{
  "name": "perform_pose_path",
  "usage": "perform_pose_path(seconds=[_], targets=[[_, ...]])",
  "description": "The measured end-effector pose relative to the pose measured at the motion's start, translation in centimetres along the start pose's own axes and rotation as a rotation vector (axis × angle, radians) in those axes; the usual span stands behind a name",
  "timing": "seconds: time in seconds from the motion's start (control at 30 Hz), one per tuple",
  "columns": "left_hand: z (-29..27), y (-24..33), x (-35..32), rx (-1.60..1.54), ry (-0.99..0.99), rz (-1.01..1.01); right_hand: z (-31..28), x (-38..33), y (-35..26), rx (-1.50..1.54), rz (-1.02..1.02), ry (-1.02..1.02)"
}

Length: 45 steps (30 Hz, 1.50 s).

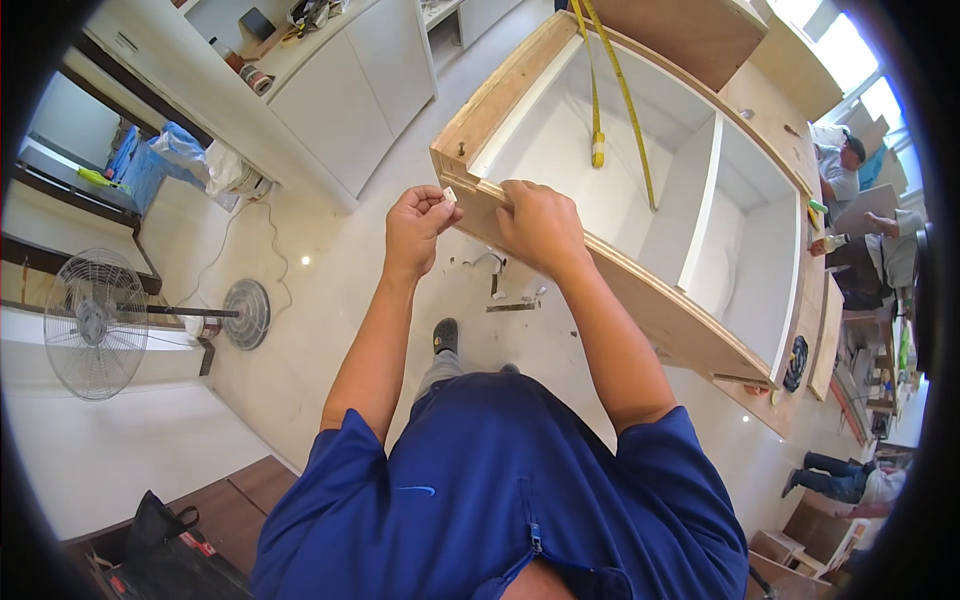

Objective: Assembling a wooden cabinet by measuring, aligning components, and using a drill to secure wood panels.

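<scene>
A plywood cabinet box with a white interior lies in front of me, its open side up. My left hand is closed, pinching a small whitish piece between thumb and fingertips beside the cabinet's near left corner. What exactly the piece is I cannot tell. My right hand rests over the cabinet's near edge, fingers bent round the rim and thumb on the outer face. A yellow folding strip, like a tape measure, hangs into the larger compartment. A white divider splits the inside.
A standing fan lies tipped at the left, its round base on the floor. Scraps and a dark strip lie below the cabinet. White cupboards stand at the upper left. Several people are at the right.
</scene>
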<state>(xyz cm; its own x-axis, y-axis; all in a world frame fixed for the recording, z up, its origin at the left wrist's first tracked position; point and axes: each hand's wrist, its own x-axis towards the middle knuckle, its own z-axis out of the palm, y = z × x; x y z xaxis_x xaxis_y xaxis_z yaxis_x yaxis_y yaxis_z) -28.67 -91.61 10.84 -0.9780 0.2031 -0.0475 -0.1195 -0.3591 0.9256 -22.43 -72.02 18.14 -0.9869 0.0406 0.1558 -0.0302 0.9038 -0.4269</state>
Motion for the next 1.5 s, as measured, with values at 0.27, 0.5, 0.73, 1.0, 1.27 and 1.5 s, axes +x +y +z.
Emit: perform_pose_path(seconds=[0.27,0.5,0.73,1.0,1.27,1.5], targets=[[-4.0,-0.8,-2.6,-0.223,0.02,-0.063,-0.2,0.6,0.2,-0.012,0.017,0.009],[-10.5,-7.8,-11.8,-0.322,0.167,-0.346,-0.5,0.5,-1.1,-0.088,0.037,-0.007],[-9.2,-10.1,-14.8,-0.406,0.171,-0.521,-0.2,0.9,-1.6,-0.225,0.085,-0.051],[-6.2,-9.3,-7.3,-0.203,0.095,-0.512,0.7,1.2,-1.3,-0.306,0.058,0.026],[-6.9,-13.5,-0.5,-0.31,0.144,-0.477,0.3,1.8,-2.4,-0.289,0.142,-0.079],[-7.3,-13.6,2.1,-0.321,0.108,-0.538,1.0,3.4,-3.4,-0.276,0.198,-0.091]])
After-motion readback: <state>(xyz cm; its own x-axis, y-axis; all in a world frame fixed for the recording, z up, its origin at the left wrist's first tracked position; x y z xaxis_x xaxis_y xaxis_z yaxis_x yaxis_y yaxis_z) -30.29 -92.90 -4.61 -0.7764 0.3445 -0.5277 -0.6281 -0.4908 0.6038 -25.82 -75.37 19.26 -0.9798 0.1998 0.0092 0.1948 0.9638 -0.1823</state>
